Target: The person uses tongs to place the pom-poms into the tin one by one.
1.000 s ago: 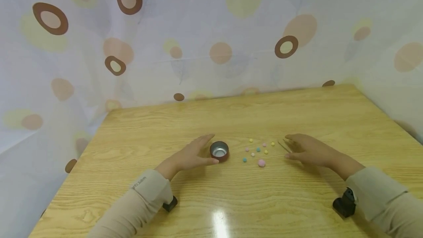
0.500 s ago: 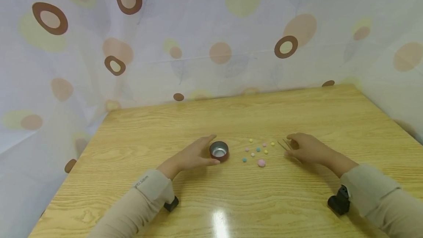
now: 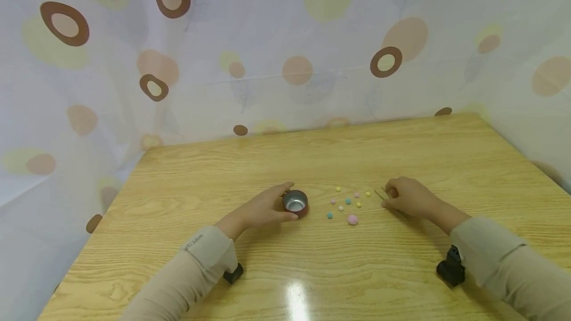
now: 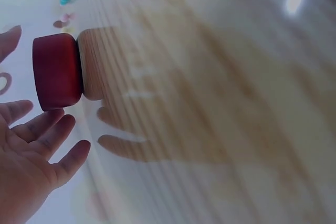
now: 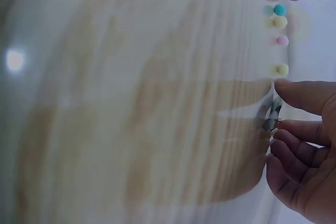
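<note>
A small dark red bowl (image 3: pixel 295 204) with a metal inside stands on the table. Around its left side lies my left hand (image 3: pixel 260 208), thumb at the near side and fingers at the far side. In the left wrist view, the fingertips (image 4: pixel 55 121) are spread right by the bowl's wall. Thin metal tweezers (image 3: pixel 378 194) lie on the table with their two points apart, facing left. My right hand (image 3: pixel 412 199) is over their rear part. The right wrist view has the tweezers (image 5: pixel 273 113) between thumb and index finger, a gap below the thumb, the other fingers curled.
Several small pink, yellow, blue and white balls lie between the bowl and the tweezers, with a larger pink ball (image 3: pixel 353 220) nearest me. A patterned curtain (image 3: pixel 276 53) rises behind the wooden table (image 3: pixel 250 291).
My right hand has moved slightly left over the tweezers, and its thumb and fingers have drawn closer together. The left hand has shifted slightly right around the bowl.
</note>
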Tool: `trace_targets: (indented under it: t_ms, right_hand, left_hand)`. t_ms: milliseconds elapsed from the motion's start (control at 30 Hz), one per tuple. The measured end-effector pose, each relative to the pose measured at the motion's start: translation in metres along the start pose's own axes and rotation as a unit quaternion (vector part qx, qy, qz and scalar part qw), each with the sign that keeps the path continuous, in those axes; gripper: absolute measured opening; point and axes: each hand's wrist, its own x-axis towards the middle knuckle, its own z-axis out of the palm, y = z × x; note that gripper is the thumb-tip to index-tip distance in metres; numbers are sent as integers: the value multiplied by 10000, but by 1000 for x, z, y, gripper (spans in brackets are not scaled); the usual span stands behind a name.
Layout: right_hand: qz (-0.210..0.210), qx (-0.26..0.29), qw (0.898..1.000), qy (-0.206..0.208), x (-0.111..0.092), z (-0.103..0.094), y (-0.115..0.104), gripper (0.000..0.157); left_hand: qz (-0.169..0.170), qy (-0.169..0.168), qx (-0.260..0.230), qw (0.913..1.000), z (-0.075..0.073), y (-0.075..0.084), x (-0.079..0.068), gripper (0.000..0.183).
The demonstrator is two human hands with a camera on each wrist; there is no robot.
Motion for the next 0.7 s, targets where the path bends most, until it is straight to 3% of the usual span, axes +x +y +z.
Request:
trace_targets:
  t_ms: [200, 467, 700]
  right_hand:
    - [175, -120, 9998, -38, 1, -1, -2, 32]
    - [279, -278, 9992, -35, 3, -3, -5, 19]
    - [303, -318, 9990, -73, 4, -2, -5, 13]
  left_hand:
    - [9, -2, 30, 10000, -1, 0, 4, 74]
    - [-167, -125, -524, 9984, -3, 0, 6, 71]
    - [-219, -119, -641, 9976, 0, -2, 5, 70]
